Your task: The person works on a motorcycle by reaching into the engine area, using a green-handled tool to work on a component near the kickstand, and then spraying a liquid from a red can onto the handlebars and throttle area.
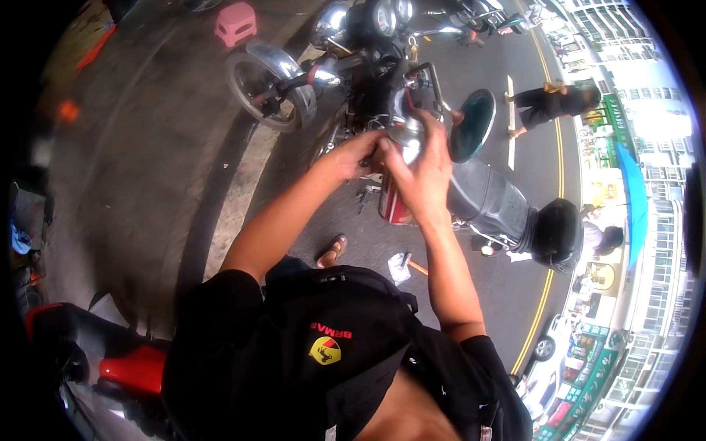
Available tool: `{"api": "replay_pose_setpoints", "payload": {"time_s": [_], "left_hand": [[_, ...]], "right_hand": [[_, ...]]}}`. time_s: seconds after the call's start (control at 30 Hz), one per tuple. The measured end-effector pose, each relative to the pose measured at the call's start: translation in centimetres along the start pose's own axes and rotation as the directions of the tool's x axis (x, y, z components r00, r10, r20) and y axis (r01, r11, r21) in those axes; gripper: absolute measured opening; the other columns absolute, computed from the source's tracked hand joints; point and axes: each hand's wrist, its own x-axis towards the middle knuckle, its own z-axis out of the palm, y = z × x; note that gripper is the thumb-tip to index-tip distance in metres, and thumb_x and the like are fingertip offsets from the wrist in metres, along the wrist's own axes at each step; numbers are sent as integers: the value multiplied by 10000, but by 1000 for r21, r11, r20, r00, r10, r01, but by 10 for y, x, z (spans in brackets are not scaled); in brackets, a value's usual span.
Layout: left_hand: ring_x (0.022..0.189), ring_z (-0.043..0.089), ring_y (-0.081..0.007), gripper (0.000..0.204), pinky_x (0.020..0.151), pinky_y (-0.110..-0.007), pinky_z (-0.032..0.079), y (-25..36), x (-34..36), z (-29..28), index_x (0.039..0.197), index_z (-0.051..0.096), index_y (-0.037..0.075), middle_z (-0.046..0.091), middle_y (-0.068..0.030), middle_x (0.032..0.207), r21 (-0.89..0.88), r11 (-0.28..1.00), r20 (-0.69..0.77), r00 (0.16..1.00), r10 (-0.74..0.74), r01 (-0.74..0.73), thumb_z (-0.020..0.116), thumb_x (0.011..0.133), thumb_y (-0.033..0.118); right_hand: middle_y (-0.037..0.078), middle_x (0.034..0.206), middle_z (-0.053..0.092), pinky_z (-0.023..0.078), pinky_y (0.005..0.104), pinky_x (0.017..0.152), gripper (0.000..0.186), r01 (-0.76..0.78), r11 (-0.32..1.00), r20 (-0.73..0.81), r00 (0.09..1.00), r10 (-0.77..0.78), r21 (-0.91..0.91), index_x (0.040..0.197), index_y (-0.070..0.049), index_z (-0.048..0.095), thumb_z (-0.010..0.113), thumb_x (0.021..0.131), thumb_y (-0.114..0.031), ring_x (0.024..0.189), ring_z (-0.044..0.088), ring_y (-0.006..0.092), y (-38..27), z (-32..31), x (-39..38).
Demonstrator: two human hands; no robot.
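Both my hands are together over a parked motorcycle with a black seat [489, 189] and a red lower side panel [395, 202]. My left hand [354, 157] is closed, its fingertips pinched at a small dark piece I cannot make out. My right hand [428, 163] curls around a silver rounded part [404, 135], thumb toward the left hand. Its fingers hide much of this part, so I cannot tell whether it is loose or fixed. Just right of the right hand is a round mirror [473, 126], beside the bent handlebar [435, 87].
A front wheel [266, 94] stands near a kerb [239, 195]. On the ground lie an orange-handled tool [418, 267] and a clear plastic bag [398, 269]. A pink stool [236, 24] is far left, a red vehicle [132, 369] behind left. A pedestrian [548, 101] walks on the road.
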Motion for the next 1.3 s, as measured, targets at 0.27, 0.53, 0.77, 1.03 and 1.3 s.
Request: {"api": "replay_pose_setpoints", "payload": {"time_s": [0.27,0.53,0.77,1.03,1.3], "left_hand": [[967,632,-164,390,812,-302,535,-21,30,4,1173,573,60,649,-55,1064,-277,947,443,896,-23,161,498,965,381],[829,636,-117,265,760,-276,523,-40,39,48,1053,582,82,635,-14,873,-329,943,485,865,125,48,526,961,325],[945,652,-184,354,870,-344,528,-13,15,24,1197,555,40,659,-84,989,-194,963,474,878,-74,186,478,978,307],[799,634,-210,309,778,-331,531,-44,56,26,1038,588,48,630,-101,869,-282,951,454,891,12,131,629,896,319],[827,647,-234,258,751,-378,567,-17,26,24,982,574,41,615,-120,871,-112,989,238,963,123,-98,624,881,273]], "right_hand": [[178,1168,571,486,402,884,620,18,999,33,999,-20,47,1254,-29,477,767,742,-221,1038,605,358,1,-18,-27],[172,1115,575,502,408,845,618,59,996,20,998,-60,63,1233,-39,485,778,720,-220,1004,617,346,2,-25,-35],[147,1088,571,523,416,760,617,91,991,16,996,-93,97,1200,-49,519,792,670,-210,948,614,339,4,-20,-44],[207,1105,583,523,401,767,671,244,934,15,966,-257,260,1166,-32,531,834,596,-211,918,630,333,20,-46,-64],[223,1109,574,508,415,803,699,28,974,-180,984,13,226,1228,-41,479,824,662,-263,943,627,318,100,-87,-165]]}}
